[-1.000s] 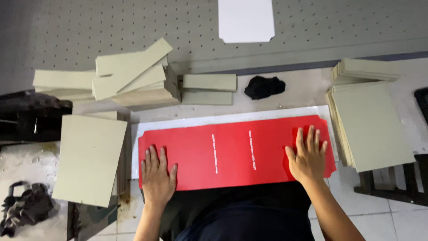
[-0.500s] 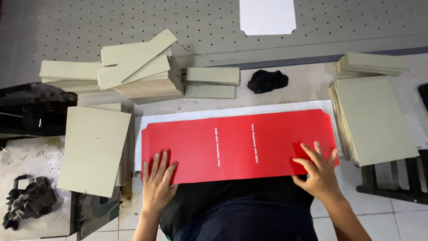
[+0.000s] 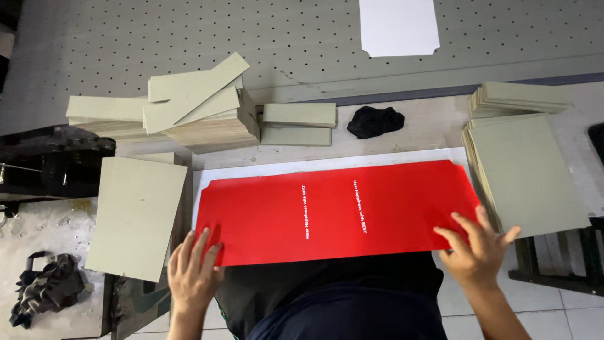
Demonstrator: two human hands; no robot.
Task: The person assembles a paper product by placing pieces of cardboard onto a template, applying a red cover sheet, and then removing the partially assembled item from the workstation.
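Dark navy top (image 3: 352,315) at bottom centre, and both forearms bare (no sleeves, no rings or watch showing).

Red sheet (image 3: 333,211) lies flat across the bench, nothing standing on it, open passage over its whole top; left hand (image 3: 192,274) covers the near-left corner, right hand (image 3: 478,252) the near-right edge; big grey board stack (image 3: 528,173) crowds the right end; another grey board (image 3: 135,217) hems the left; piled strips (image 3: 195,107) and a black cloth (image 3: 375,121) block the far side; perforated table (image 3: 302,38) beyond lies mostly open.
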